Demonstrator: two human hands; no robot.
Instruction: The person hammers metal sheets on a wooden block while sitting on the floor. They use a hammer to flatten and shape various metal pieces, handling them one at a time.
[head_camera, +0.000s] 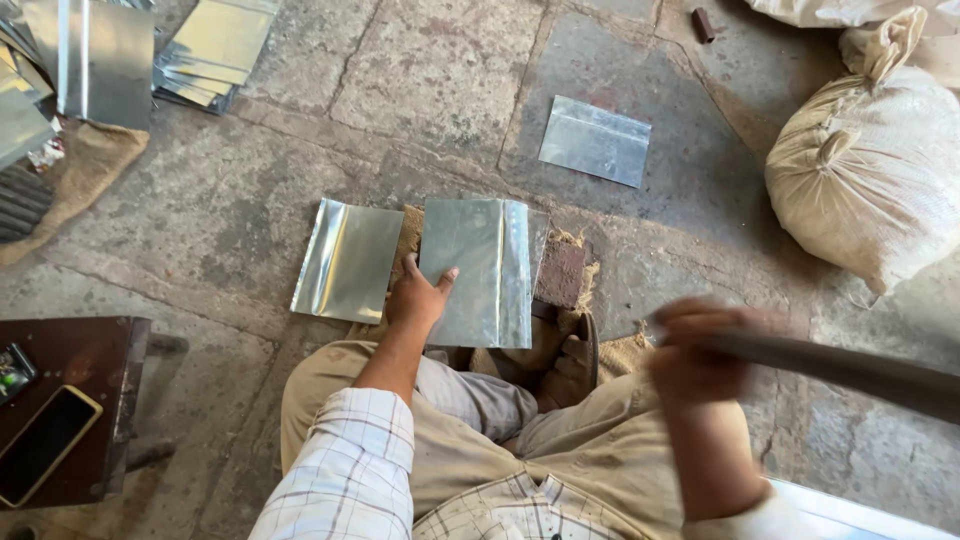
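My left hand (418, 297) rests on the near left corner of a shiny metal sheet (478, 268), fingers pressed flat against it. That sheet has a folded strip along its right side and lies over a block (563, 273) on burlap. My right hand (693, 350), blurred by motion, is closed around a long dark metal bar (850, 368) that runs off to the right. A second bent metal sheet (348, 260) lies on the floor just left of my left hand.
Another flat sheet (596, 140) lies farther off on the stone floor. A stack of sheets (210, 50) sits at top left. A stuffed sack (870, 170) stands at right. A dark stool (70, 400) with two phones is at left.
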